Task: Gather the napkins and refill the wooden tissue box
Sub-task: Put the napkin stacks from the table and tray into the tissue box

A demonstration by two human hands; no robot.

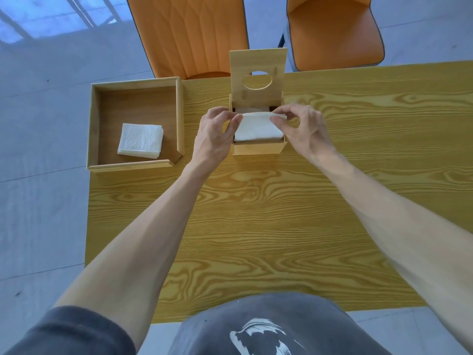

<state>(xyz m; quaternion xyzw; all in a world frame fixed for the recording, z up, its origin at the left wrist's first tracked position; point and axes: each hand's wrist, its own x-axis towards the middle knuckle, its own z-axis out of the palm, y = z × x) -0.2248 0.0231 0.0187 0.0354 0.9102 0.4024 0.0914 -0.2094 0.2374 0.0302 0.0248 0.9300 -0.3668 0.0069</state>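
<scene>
White napkins [258, 128] sit tilted in the open box [258, 147] on the tabletop [281, 213], left hand [217, 134] and right hand [304, 129] each pinching an upper corner, a second stack [140, 140] lying in the tray [93, 124] well left.

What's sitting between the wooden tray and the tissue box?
Only the person's left hand crosses that gap above bare yellow wood-grain table, seen from the head camera.

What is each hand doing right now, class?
Left hand: closed on the napkins, pinching their left end.
Right hand: closed on the same napkins, pinching their right end.
</scene>
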